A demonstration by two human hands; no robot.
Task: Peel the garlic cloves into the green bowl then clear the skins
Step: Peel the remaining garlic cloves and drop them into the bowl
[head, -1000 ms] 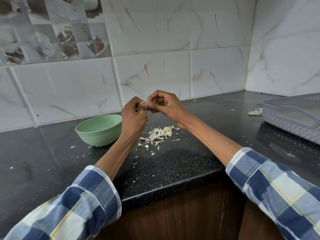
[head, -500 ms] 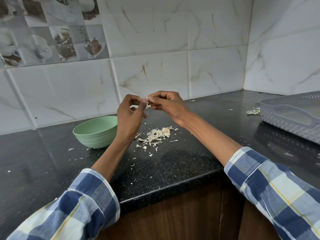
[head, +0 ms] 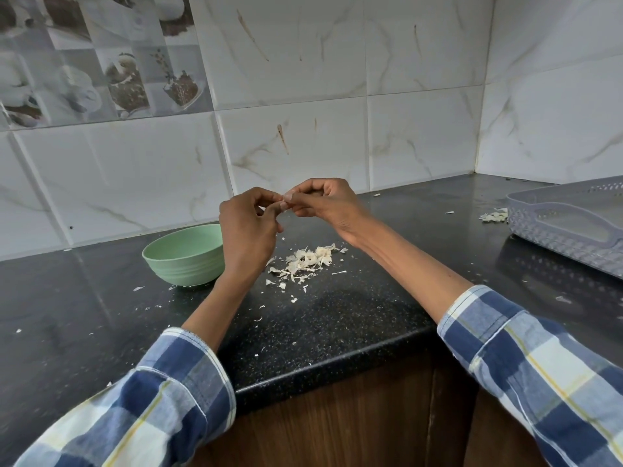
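Garlic clove (head: 282, 199), mostly hidden, is pinched between the fingertips of the left hand (head: 247, 227) and the right hand (head: 323, 202), held together at the centre of the frame above the black counter (head: 337, 318). Loose skins (head: 308, 259) are piled just below the hands. At centre left, the green bowl (head: 183, 256) is seen beside the left wrist. No writing can be read.

home kitchen: black granite surface (head: 337, 318), marble-look wall tiles (head: 296, 146), food-print tiles (head: 101, 62), wood cabinet fronts (head: 337, 416) below.
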